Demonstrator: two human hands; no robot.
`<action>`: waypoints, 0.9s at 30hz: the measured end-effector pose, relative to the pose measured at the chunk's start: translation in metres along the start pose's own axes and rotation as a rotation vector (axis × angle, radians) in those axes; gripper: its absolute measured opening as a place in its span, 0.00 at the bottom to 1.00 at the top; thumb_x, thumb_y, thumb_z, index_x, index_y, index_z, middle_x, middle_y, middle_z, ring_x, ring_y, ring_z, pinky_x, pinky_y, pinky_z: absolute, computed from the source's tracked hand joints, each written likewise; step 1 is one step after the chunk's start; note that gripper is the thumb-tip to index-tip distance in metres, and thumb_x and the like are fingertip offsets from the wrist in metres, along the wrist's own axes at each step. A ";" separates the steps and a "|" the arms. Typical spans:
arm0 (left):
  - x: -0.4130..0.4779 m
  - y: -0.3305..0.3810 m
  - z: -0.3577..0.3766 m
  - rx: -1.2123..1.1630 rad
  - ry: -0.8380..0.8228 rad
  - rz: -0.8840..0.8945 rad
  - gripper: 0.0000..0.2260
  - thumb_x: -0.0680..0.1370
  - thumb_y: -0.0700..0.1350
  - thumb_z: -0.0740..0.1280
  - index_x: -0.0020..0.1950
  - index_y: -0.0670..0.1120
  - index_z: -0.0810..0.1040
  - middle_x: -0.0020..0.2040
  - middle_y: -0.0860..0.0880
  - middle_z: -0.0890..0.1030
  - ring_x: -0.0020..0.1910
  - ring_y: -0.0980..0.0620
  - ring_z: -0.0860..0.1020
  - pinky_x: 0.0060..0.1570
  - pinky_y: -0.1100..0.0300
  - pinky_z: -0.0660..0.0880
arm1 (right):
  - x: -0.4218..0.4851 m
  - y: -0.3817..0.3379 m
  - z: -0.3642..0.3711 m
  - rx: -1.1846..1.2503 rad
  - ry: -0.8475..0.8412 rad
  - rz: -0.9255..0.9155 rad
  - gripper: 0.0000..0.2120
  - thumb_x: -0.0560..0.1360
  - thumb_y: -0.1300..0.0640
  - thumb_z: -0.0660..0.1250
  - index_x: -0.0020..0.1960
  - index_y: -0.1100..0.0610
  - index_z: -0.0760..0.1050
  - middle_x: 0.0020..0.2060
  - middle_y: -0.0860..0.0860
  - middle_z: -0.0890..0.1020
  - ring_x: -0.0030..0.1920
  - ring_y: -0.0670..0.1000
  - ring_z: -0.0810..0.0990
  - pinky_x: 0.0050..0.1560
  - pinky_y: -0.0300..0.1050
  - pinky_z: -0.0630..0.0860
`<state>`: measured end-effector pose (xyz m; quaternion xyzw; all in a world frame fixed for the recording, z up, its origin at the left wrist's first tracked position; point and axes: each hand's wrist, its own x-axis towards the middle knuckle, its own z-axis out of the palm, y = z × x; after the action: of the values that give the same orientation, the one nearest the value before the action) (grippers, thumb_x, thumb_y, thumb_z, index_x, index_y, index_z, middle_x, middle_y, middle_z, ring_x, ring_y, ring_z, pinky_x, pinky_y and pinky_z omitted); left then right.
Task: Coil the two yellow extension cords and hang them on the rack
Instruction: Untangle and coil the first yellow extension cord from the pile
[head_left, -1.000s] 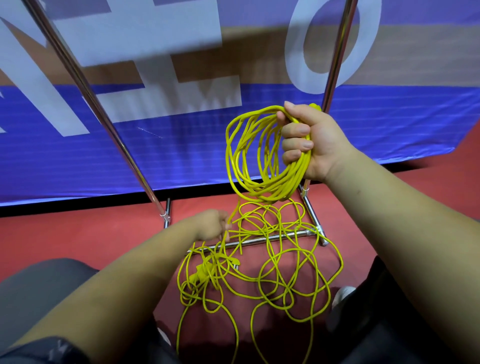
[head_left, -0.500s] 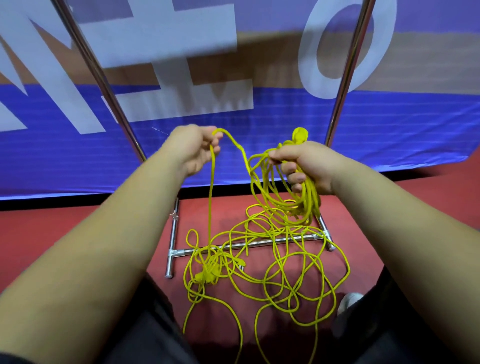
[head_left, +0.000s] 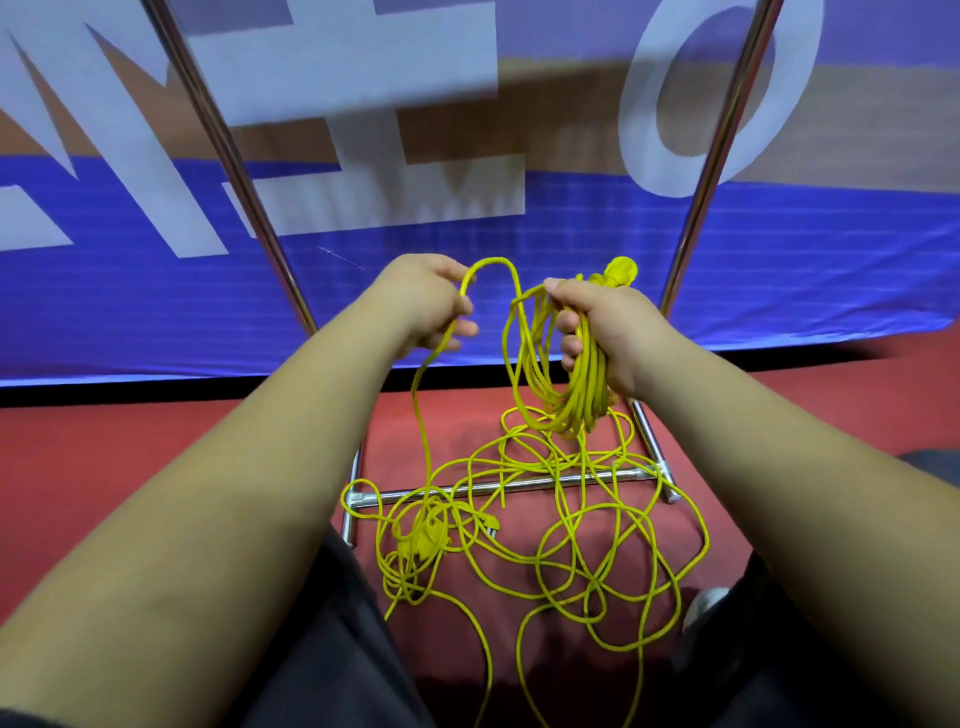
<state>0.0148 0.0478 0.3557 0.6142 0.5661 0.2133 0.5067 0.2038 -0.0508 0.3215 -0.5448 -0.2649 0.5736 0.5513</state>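
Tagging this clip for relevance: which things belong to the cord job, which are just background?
Job: coiled yellow cord in right hand; yellow strand in left hand; tangled yellow cord; chrome tube rack.
Background: blue lettered banner; red floor.

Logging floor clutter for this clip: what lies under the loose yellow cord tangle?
The tangle lies on the red floor and crosses over the rack's chrome base bar. Where its loops bunch thickest, whatever is beneath is covered.
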 end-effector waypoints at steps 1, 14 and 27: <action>0.004 -0.006 -0.002 0.204 0.029 0.036 0.17 0.80 0.32 0.63 0.60 0.51 0.80 0.48 0.43 0.85 0.40 0.44 0.88 0.44 0.43 0.85 | 0.001 0.000 0.000 0.014 0.012 -0.006 0.12 0.82 0.50 0.69 0.42 0.54 0.75 0.27 0.48 0.71 0.22 0.49 0.67 0.28 0.41 0.70; 0.028 -0.025 -0.027 0.808 0.419 0.576 0.10 0.70 0.38 0.65 0.43 0.52 0.80 0.53 0.49 0.72 0.48 0.45 0.71 0.35 0.55 0.67 | 0.005 -0.007 -0.008 -0.454 -0.256 0.250 0.10 0.81 0.50 0.64 0.44 0.54 0.75 0.27 0.48 0.63 0.20 0.47 0.60 0.26 0.40 0.66; 0.025 -0.022 -0.023 0.228 0.064 0.082 0.10 0.78 0.36 0.68 0.59 0.42 0.77 0.45 0.36 0.82 0.33 0.45 0.75 0.38 0.52 0.79 | 0.002 0.003 -0.003 -0.681 -0.406 0.219 0.25 0.80 0.56 0.73 0.24 0.52 0.74 0.22 0.51 0.70 0.23 0.51 0.69 0.32 0.44 0.74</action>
<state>-0.0083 0.0761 0.3374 0.6833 0.5769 0.1876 0.4063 0.2061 -0.0508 0.3175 -0.5968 -0.4834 0.6044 0.2118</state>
